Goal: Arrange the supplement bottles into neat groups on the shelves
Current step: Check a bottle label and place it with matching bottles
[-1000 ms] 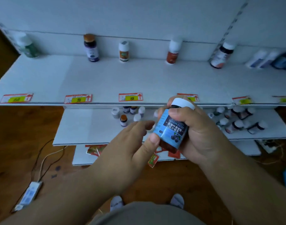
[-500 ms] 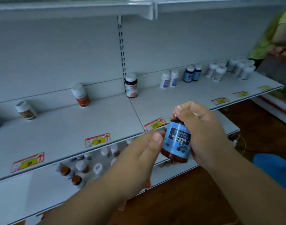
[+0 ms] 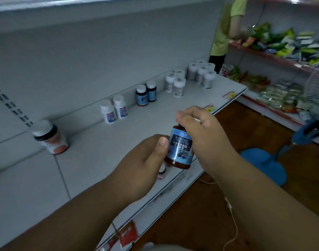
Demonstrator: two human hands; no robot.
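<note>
A dark bottle with a blue blueberry label [image 3: 180, 149] is held upright above the front edge of the white shelf [image 3: 93, 153]. My right hand [image 3: 202, 136] wraps its cap and right side. My left hand [image 3: 142, 162] presses its left side with the thumb. Further back on the shelf stand two matching blue-label bottles [image 3: 145, 94], two white bottles [image 3: 113, 109], and several silver-white bottles [image 3: 189, 77]. An orange-label bottle [image 3: 50, 137] stands at the left, blurred.
Another person in a green shirt [image 3: 225, 28] stands at the far end of the shelf. A rack of snack packets [image 3: 282, 51] lines the right. A blue fan [image 3: 314, 105] stands on the wooden floor. A white cable [image 3: 231, 214] trails below the shelf edge.
My view has swung right along the shelf, bringing the grouped bottles and the other person into sight. Both hands keep hold of the blue-label bottle, which stays near the middle of the view.
</note>
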